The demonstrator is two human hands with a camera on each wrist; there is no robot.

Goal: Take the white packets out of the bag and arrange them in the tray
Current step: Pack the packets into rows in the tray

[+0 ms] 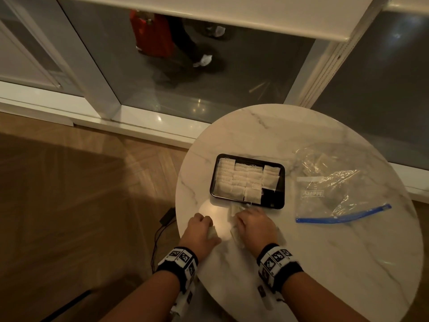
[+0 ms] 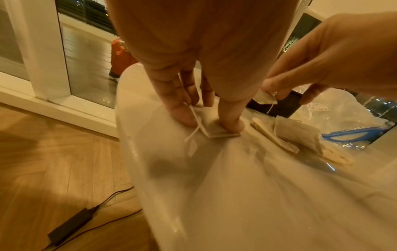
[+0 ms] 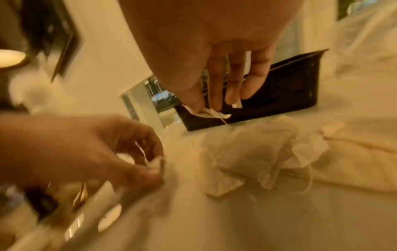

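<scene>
Tray, black, sits centre-right of the head view and is nearly full of white packets; one bare slot remains at its lower-right corner. Bag, clear w/ blue zip strip, lies right of the tray and looks close to empty, though its contents are hard to read. Left hand, lower centre of frame, pinches one packet flat against the surface, thumb and fingers curled onto it. Right hand, just beside the tray's near edge, is clamped on a second packet by fingertips, string dangling. A loose pile of packets lies on the surface between hands and tray. Procedure, as judged: feed right-hand packet into the vacant corner first; lay flat, edges aligned w/ neighbouring rows, string tucked under. Then pass the left-hand packet across. Keep grip light, since the thin material probably creases. Avoid dragging strings over placed rows, as that may shift them.
</scene>
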